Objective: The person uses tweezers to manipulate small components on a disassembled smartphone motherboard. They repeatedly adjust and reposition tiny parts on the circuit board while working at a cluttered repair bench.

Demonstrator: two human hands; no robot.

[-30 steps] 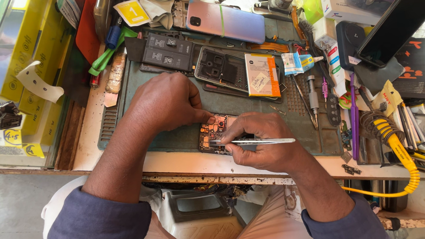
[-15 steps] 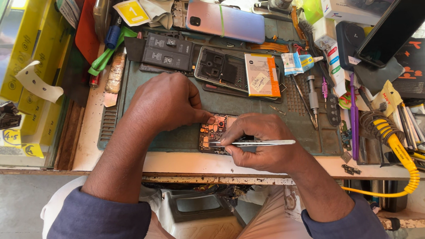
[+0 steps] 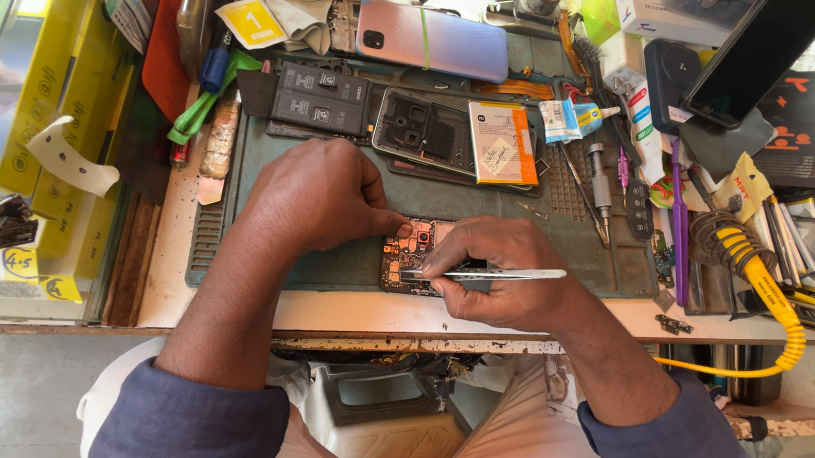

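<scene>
- Holding metal tweezers [image 3: 492, 275] in your right hand [image 3: 502, 275], you have the fingers closed tight around the shaft, with the handle end sticking out to your right and the tips pointing left.
- Your left hand [image 3: 314, 197] is curled down on the mat [image 3: 483, 209], its thumb and fingertips pressing the upper left edge of the small circuit board [image 3: 409, 253]; whether it pinches the board or only pins it, you cannot tell from above.
- You have the board lying flat near the front edge of the mat, right between your two hands, touching both.
- Its long side runs roughly away from you, while the tweezers lie across it, almost square to that line.
- The tweezer tips meet the board at its lower part, just left of your right knuckles, so your right hand is the nearer one to the working spot.
- Behind the board sit an opened phone frame [image 3: 420, 128], a battery [image 3: 502, 143] and a pink phone back [image 3: 433, 41], well apart from your hands.
</scene>
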